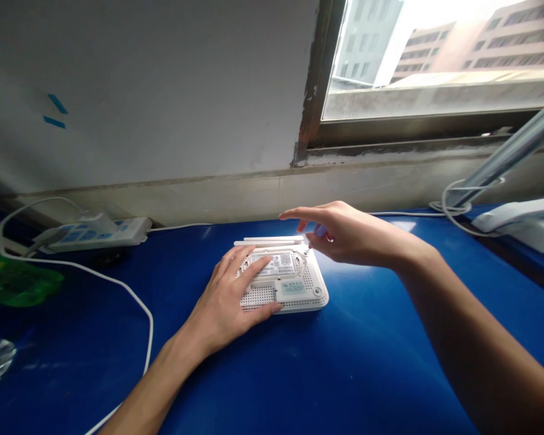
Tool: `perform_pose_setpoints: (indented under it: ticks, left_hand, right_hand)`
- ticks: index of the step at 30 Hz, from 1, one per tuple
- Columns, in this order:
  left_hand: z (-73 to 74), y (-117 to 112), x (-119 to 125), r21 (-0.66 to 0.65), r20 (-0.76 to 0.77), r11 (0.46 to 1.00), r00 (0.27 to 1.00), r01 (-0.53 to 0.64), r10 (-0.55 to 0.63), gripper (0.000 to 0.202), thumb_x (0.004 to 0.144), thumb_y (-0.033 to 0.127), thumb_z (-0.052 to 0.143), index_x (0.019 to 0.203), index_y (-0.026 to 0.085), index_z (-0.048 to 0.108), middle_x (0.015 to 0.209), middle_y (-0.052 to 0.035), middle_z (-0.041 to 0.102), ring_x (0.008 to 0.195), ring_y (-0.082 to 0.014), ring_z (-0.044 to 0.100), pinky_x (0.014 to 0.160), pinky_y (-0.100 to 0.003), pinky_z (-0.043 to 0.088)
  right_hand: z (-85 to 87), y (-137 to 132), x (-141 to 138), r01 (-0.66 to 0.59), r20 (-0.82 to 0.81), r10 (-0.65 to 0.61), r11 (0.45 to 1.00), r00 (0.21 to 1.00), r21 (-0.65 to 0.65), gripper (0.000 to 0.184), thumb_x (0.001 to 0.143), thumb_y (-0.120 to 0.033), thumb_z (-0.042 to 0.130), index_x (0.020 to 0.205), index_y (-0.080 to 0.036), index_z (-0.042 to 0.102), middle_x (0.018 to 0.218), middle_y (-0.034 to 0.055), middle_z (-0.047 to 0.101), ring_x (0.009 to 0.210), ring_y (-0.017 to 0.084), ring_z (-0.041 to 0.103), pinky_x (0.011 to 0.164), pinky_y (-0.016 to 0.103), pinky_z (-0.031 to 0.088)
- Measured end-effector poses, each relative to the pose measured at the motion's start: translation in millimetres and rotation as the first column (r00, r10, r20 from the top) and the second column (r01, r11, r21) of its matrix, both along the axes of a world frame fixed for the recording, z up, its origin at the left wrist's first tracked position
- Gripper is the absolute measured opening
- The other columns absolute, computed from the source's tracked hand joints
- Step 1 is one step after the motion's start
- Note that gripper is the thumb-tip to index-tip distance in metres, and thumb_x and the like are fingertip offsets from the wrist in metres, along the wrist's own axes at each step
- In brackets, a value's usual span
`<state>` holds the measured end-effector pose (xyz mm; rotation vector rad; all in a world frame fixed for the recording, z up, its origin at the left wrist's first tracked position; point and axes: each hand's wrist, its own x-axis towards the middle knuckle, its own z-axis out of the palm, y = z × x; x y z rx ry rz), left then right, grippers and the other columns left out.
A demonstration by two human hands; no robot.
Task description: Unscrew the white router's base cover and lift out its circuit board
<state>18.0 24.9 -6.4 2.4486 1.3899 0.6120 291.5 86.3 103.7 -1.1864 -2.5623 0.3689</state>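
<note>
Head view shows a white router (299,300) lying upside down on a blue desk (367,344), with its antennas folded flat along the far edge. The left hand (224,302) rests on the router, its fingers (254,269) spread wide and pressing down, holding nothing but the body. The right hand (349,235) stays above the router's far right corner, and its thumb and fingers pinch closed on a small tool (320,230) with a bluish handle. The step in hand seems to be small work at this corner, and it calls for the left hand to keep the router steady. (The tool's tip is very small, so I cannot tell if it is touching a screw.) The fingers also hide most of the tool. Left of the router lies a power strip (90,235), and beyond the router is a window (435,66).
</note>
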Motion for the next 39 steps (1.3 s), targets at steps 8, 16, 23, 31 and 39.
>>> perform_pose_setpoints:
  ticks: [8,16,23,31,39]
  left_hand:
    - [-0.1,1,1,-0.007,-0.015,1.0,1.0,0.001,-0.001,0.075,0.093,0.062,0.073,0.157,0.03,0.052,0.17,-0.0106,0.04,0.159,-0.0391,0.029,0.126,-0.065,0.035]
    - [-1.0,0,-1,-0.003,0.011,1.0,1.0,-0.007,0.007,0.074,0.092,0.06,0.075,0.157,0.034,0.052,0.171,-0.0086,0.039,0.159,-0.0397,0.029,0.125,-0.065,0.037]
    - [0.2,0,1,-0.018,-0.011,1.0,1.0,-0.012,0.012,0.074,0.093,0.061,0.073,0.157,0.031,0.052,0.172,-0.0107,0.037,0.16,-0.0386,0.027,0.126,-0.065,0.035]
    - [0.6,0,0,-0.025,0.009,1.0,1.0,-0.007,0.007,0.075,0.093,0.064,0.073,0.158,0.033,0.051,0.172,-0.0099,0.038,0.159,-0.0401,0.027,0.124,-0.067,0.036]
    - [0.8,0,1,-0.019,0.014,1.0,1.0,-0.013,0.013,0.076,0.091,0.064,0.074,0.157,0.033,0.053,0.17,-0.0092,0.04,0.159,-0.0394,0.029,0.125,-0.065,0.036]
  right_hand:
    - [-1.9,2,-2,0.038,0.009,-0.038,0.999,0.999,0.002,0.027,0.104,-0.037,0.06,0.109,-0.023,0.083,0.095,0.0061,0.084,0.078,0.019,0.076,0.067,0.027,0.05]
    - [0.6,-1,0,-0.063,-0.004,0.063,0.998,0.998,0.01,0.057,0.09,-0.013,0.064,0.146,-0.026,0.064,0.126,0.0065,0.079,0.094,0.019,0.075,0.076,0.026,0.053]
    - [-6.5,4,-3,0.048,0.016,-0.049,0.998,0.999,0.029,0.031,0.107,-0.036,0.056,0.127,-0.025,0.076,0.108,0.0081,0.083,0.09,0.022,0.078,0.073,0.029,0.051]
    - [-0.4,-2,1,-0.071,0.024,0.071,0.997,0.997,0.02,0.059,0.089,-0.015,0.067,0.146,-0.028,0.063,0.131,0.0053,0.077,0.104,0.023,0.074,0.083,0.029,0.054]
    - [-9.2,3,-5,0.026,0.013,-0.027,0.998,1.0,0.056,0.037,0.104,-0.021,0.055,0.138,-0.025,0.069,0.12,0.0094,0.08,0.104,0.024,0.076,0.083,0.032,0.055]
